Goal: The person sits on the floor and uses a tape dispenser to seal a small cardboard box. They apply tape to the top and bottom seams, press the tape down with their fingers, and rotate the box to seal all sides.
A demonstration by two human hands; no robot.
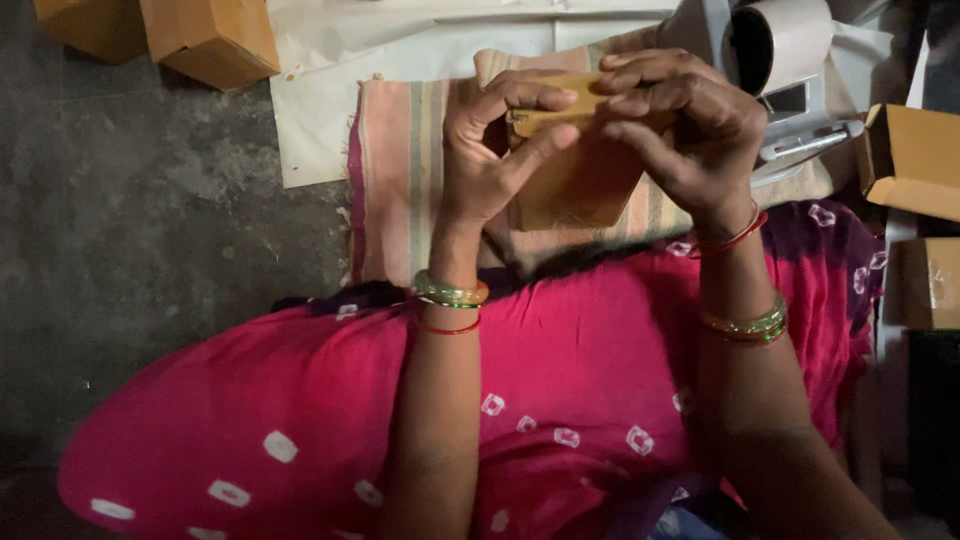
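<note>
Both hands are holding 1 small brown cardboard piece (pixel 575 170) up over the lap. The left hand (pixel 490 150) is gripping its left edge, thumb lying across the front face and fingers curling over the top. The right hand (pixel 680 125) is closing over the top right corner, fingers folding down onto the upper flap. The lower part of the cardboard is hanging free between the 2 wrists, its bottom edge tilting slightly.

Under the hands a striped cloth (pixel 400 180) is lying on the dark floor (pixel 150 220), with a pale sheet (pixel 330 90) spreading beyond it. 2 brown boxes (pixel 205 35) are sitting at the top left corner, well apart from the hands. At the right edge an open brown box (pixel 910 160) is standing with its flap up, and another brown box (pixel 930 285) is lying just below it. A grey and white device (pixel 770 50) is sitting just behind the right hand. The floor on the left is showing the widest stretch of room.
</note>
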